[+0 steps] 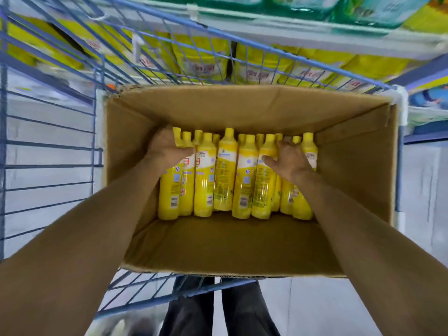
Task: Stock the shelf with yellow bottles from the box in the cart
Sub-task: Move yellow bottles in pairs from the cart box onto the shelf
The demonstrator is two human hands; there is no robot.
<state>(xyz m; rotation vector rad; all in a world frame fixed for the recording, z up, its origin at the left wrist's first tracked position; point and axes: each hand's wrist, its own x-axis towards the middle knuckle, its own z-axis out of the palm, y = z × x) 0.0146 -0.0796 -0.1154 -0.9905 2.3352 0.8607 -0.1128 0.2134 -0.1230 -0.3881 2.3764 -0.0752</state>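
Observation:
An open cardboard box [242,246] rests in a blue wire cart [48,141]. Several yellow bottles [224,175] with yellow caps stand packed along the box's far side. My left hand [167,147] reaches into the box and wraps around the neck of the leftmost bottles. My right hand [291,158] is deep in the box too, fingers curled over the shoulders of bottles near the right end. Both forearms stretch down from the near edge. The shelf [278,35] runs across the top, behind the cart.
Yellow refill pouches [206,61] line the shelf level behind the cart's wire wall. Green packs [303,3] sit on the level above. Blue and white goods [429,100] show at the right. My legs and the pale floor [315,306] are below the box.

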